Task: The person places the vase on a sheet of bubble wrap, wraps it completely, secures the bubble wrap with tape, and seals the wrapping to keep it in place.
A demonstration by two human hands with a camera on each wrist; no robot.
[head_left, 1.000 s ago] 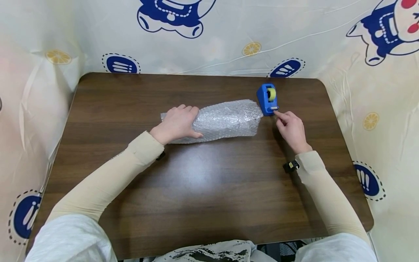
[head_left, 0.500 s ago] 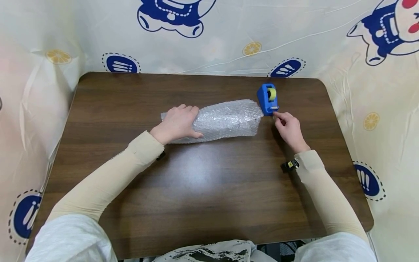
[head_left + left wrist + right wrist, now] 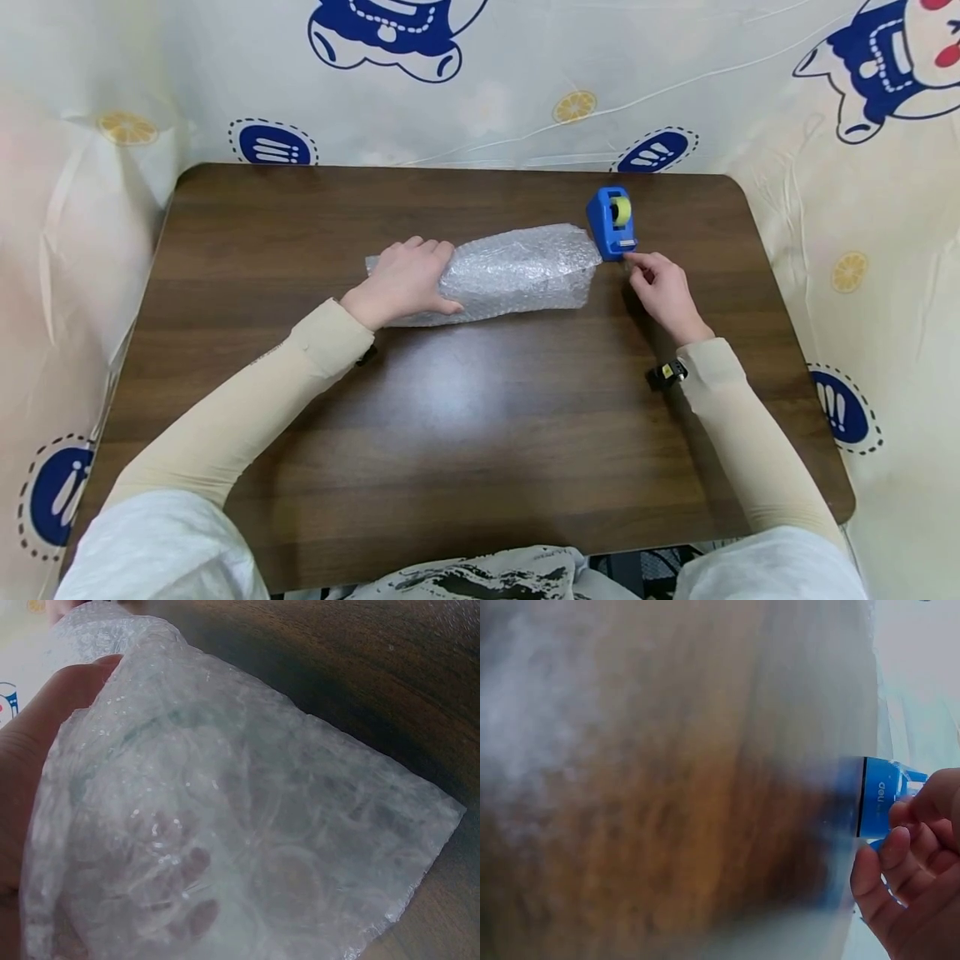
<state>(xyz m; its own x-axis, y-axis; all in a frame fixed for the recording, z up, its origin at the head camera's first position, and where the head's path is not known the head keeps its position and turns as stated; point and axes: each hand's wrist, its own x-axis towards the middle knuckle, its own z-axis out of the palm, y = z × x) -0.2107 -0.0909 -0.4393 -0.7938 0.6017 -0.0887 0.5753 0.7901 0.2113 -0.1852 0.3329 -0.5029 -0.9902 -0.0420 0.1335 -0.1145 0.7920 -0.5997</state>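
A long bundle of clear bubble wrap (image 3: 517, 271) lies across the far middle of the table. My left hand (image 3: 408, 279) grips its left end, thumb along the near side and fingers over the top. Close up in the left wrist view, the loose open end of the bubble wrap (image 3: 300, 795) fills the picture; what lies inside is hard to make out. A blue tape dispenser (image 3: 609, 229) with a yellow-cored roll stands against the bundle's right end. At its cutter edge my right hand (image 3: 663, 292) pinches the tape end between thumb and index finger; the clear tape itself barely shows.
The brown wooden table (image 3: 450, 450) has a patterned sheet (image 3: 510, 75) hanging along its back and sides. The dispenser sits near the back right of the table. A person's lap is at the front edge.
My right index finger has bent in from its pointing pose to meet the thumb at the dispenser's front. The left hand, bundle and dispenser have stayed put; the head view has shifted slightly.
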